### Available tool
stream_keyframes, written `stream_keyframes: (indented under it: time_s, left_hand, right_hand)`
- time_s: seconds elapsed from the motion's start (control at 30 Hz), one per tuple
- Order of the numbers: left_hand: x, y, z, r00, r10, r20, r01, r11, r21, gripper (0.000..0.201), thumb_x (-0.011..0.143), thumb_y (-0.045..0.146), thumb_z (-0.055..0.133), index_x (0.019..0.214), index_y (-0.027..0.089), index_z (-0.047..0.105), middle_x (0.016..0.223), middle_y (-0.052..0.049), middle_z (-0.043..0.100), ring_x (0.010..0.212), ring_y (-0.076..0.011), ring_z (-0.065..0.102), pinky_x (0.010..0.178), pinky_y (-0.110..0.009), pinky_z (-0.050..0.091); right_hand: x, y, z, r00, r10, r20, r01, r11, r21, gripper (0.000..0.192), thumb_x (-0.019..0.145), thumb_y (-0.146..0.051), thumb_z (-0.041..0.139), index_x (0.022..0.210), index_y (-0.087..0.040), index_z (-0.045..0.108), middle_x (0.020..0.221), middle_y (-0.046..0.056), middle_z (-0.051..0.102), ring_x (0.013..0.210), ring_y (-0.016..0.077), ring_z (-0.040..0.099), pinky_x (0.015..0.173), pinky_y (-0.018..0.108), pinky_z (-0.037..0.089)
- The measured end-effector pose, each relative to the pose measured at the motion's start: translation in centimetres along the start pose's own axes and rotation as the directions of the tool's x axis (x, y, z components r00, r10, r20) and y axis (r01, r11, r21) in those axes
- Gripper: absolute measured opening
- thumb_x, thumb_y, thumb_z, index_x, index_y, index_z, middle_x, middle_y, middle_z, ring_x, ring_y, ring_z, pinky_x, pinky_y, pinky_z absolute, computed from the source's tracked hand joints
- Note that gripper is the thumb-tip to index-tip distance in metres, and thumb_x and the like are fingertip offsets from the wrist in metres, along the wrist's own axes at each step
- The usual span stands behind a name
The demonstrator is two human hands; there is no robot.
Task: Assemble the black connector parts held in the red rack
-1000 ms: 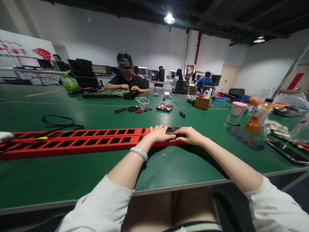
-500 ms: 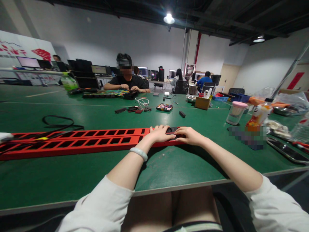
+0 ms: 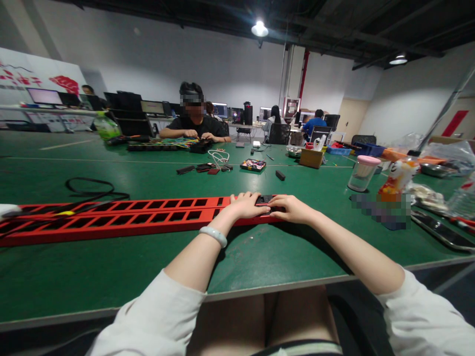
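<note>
Far left, a black cable loop [image 3: 91, 188] lies on the green table [image 3: 260, 257], just beyond the long red slotted rails [image 3: 111, 216] that run side by side across it; follow those rails rightward and here's the action; the left hand [image 3: 245, 204], a pale bangle [image 3: 213, 235] on its wrist, lies palm-down on the rails' right end, fingers curled and pressing near a small black part [image 3: 264, 200] seated in the rail; the right hand [image 3: 291, 207] comes in from the other side, fingers bent down onto the same spot, fingertips of both hands almost meeting over that black piece; whether either hand actually pinches it, I cannot tell. Beyond them, a small tray of colourful bits [image 3: 253, 164] and a white cord [image 3: 218, 157] sit mid-table; a person in black [image 3: 195, 123] works across the table; off right, a clear jar with a pink lid [image 3: 362, 173] stands beside an orange-and-white bottle [image 3: 398, 180].
</note>
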State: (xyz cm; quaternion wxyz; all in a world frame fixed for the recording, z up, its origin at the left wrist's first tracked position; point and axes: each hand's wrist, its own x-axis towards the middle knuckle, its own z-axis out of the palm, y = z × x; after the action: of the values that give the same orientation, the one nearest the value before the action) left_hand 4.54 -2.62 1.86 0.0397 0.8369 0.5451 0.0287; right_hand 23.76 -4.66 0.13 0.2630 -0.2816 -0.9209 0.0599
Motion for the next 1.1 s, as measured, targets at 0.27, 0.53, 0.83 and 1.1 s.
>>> stream_keyframes:
  time_s: [0.27,0.53,0.83,1.1]
  left_hand:
    - [0.00,0.03,0.02,1.000,-0.002,-0.004,0.002,1.000,0.001,0.076,0.065,0.074,0.031,0.124,0.028,0.037,0.128,-0.011,0.039,0.116,-0.0341,0.032,0.091,-0.052,0.021]
    - [0.05,-0.02,0.08,1.000,0.002,-0.009,-0.002,1.000,-0.011,0.080,0.063,0.078,0.027,0.125,0.028,0.036,0.129,-0.011,0.038,0.117,-0.0342,0.031,0.091,-0.052,0.021]
    - [0.13,0.00,0.10,1.000,-0.001,0.010,0.001,1.000,-0.008,0.080,0.064,0.076,0.028,0.127,0.027,0.034,0.131,-0.011,0.036,0.118,-0.0346,0.029,0.092,-0.054,0.019]
    - [0.02,0.02,0.06,1.000,0.008,0.001,-0.008,1.000,-0.011,0.080,0.065,0.076,0.027,0.126,0.026,0.035,0.130,-0.012,0.037,0.118,-0.0348,0.030,0.092,-0.054,0.020]
  right_hand:
    - [-0.03,-0.01,0.05,1.000,-0.014,0.003,0.014,1.000,-0.011,0.026,0.079,-0.025,0.051,0.100,-0.016,0.061,0.097,0.009,0.061,0.091,0.0165,0.055,0.080,0.028,0.043]
    - [-0.01,-0.17,-0.10,1.000,0.000,0.022,0.001,1.000,-0.007,0.026,0.079,-0.025,0.051,0.101,-0.016,0.061,0.098,0.010,0.060,0.091,0.0170,0.055,0.080,0.029,0.043]
    - [-0.05,-0.11,-0.12,1.000,-0.002,0.027,0.002,1.000,0.003,0.026,0.079,-0.024,0.051,0.101,-0.016,0.061,0.098,0.010,0.061,0.091,0.0170,0.055,0.079,0.029,0.043]
    - [-0.02,-0.09,-0.11,0.999,0.004,0.038,-0.004,1.000,-0.005,0.026,0.079,-0.024,0.051,0.102,-0.016,0.060,0.100,0.010,0.060,0.092,0.0172,0.055,0.079,0.029,0.043]
